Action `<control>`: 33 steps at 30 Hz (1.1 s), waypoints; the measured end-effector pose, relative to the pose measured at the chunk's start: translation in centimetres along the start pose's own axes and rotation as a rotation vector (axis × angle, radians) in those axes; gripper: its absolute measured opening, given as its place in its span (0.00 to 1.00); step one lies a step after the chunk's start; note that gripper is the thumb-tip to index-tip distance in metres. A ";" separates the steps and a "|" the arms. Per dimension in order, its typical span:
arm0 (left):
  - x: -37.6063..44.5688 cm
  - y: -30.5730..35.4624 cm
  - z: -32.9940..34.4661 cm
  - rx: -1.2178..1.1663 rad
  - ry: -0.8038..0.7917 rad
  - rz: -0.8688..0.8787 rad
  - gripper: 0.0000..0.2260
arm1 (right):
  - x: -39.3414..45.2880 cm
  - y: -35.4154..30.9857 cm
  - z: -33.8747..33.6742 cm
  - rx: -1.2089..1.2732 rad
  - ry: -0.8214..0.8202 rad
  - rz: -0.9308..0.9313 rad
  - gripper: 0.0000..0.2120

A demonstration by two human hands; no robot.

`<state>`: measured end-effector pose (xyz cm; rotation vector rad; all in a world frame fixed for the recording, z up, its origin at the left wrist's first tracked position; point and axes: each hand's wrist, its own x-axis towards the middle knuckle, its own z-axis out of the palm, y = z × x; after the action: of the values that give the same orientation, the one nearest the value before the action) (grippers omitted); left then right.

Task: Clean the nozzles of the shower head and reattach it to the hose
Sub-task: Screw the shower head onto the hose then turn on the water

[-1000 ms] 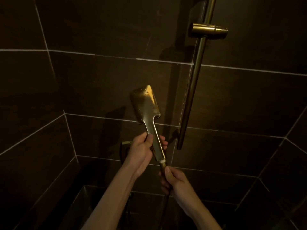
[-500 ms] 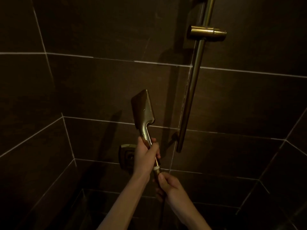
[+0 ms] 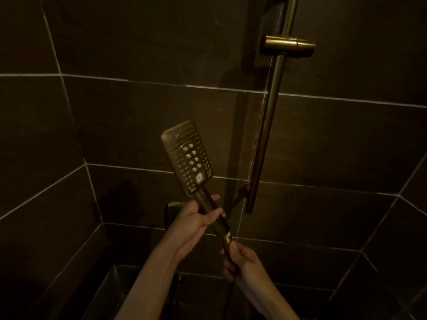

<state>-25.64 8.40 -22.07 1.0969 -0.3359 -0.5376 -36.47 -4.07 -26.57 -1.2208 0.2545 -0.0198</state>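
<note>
A brass, rectangular shower head [image 3: 188, 159] stands tilted up and to the left in the middle of the view, its nozzle face turned toward me. My left hand [image 3: 196, 219] grips its handle from the left, thumb across the front. Below, my right hand [image 3: 239, 258] holds the dark hose [image 3: 227, 296] just under the brass connector nut [image 3: 227, 237], where handle and hose meet. The hose drops out of sight between my forearms.
A brass slide rail [image 3: 269, 125] runs up the dark tiled wall to the right, with an empty holder bracket [image 3: 287, 46] near the top. A wall fitting [image 3: 171, 210] shows behind my left hand. Dark tile walls meet in a corner at left.
The shower head has rotated in my left hand: first its back, then its edge, now its nozzle face toward me. My right hand has stayed on the hose end.
</note>
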 end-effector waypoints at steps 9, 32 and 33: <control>-0.1 0.5 0.3 -0.084 0.021 0.177 0.14 | -0.2 -1.3 -0.3 -0.243 -0.046 -0.091 0.16; 0.8 -1.5 -0.2 -0.262 0.164 0.163 0.20 | -0.3 -0.3 0.9 -0.018 -0.056 0.102 0.15; 0.7 -1.6 -0.3 -0.312 0.135 0.151 0.21 | -0.3 -0.4 0.9 0.002 -0.045 0.104 0.15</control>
<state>-25.27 7.69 -23.66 0.7940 -0.2064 -0.3647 -36.50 -3.37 -25.89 -1.2033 0.2778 0.0976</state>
